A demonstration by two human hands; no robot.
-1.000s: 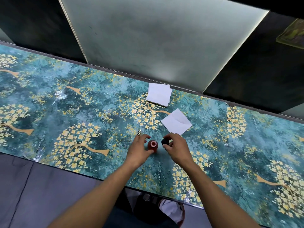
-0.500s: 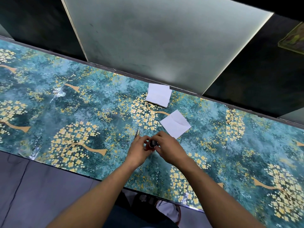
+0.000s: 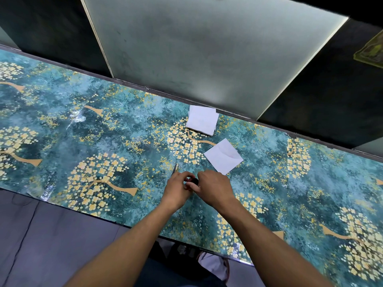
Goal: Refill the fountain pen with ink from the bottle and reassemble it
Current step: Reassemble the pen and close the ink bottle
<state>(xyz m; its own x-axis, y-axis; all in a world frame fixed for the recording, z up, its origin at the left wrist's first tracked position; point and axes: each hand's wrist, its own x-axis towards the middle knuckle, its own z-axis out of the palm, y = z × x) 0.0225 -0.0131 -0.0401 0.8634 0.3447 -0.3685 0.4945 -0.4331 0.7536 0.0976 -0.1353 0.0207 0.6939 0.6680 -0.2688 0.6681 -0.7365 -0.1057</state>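
Note:
A small red ink bottle [image 3: 188, 180] stands on the table [image 3: 124, 129], almost hidden between my hands. My left hand [image 3: 179, 188] grips its body. My right hand [image 3: 213, 186] holds the black cap [image 3: 194, 181] on top of the bottle. A slim dark pen with gold trim [image 3: 175, 168] lies on the table just beyond my left hand, partly covered by it.
Two white paper pieces lie beyond my hands: a folded stack [image 3: 202, 120] near the table's far edge and a single sheet [image 3: 223, 155] closer. A frosted panel [image 3: 196, 48] rises behind the table. The table's near edge runs close to my forearms.
My right hand has carried the black cap from beside the bottle onto its open mouth. My left hand has closed around the bottle's body.

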